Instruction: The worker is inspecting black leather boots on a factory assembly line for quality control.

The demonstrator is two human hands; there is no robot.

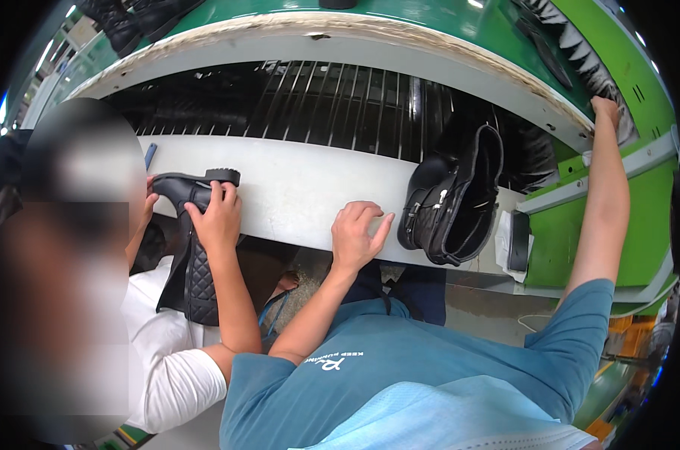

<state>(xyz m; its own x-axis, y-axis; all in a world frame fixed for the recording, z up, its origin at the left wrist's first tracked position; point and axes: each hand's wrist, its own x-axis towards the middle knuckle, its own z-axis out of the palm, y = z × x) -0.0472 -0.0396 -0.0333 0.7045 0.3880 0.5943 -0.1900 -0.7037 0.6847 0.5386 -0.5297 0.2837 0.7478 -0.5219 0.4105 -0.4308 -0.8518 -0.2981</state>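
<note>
My left hand [361, 232] rests at the near edge of the white bench [295, 199], holding nothing, its fingers loosely curved and the thumb apart. Just right of it lie black boots [460, 199] with buckled straps, one with its wide shaft opening toward me. Far to the right, my right arm reaches up to the raised green conveyor. There my right hand [606, 112] is at the conveyor's end, beside a dark strip with jagged white shapes. Its fingers are too small and partly hidden to read.
On my left, a co-worker in white holds a black quilted boot [202, 281] in both hands. Behind the bench runs a rack of metal rods [332, 105], below the conveyor's worn edge [340, 26]. A dark block on white paper [518, 241] sits beside the green frame [565, 240].
</note>
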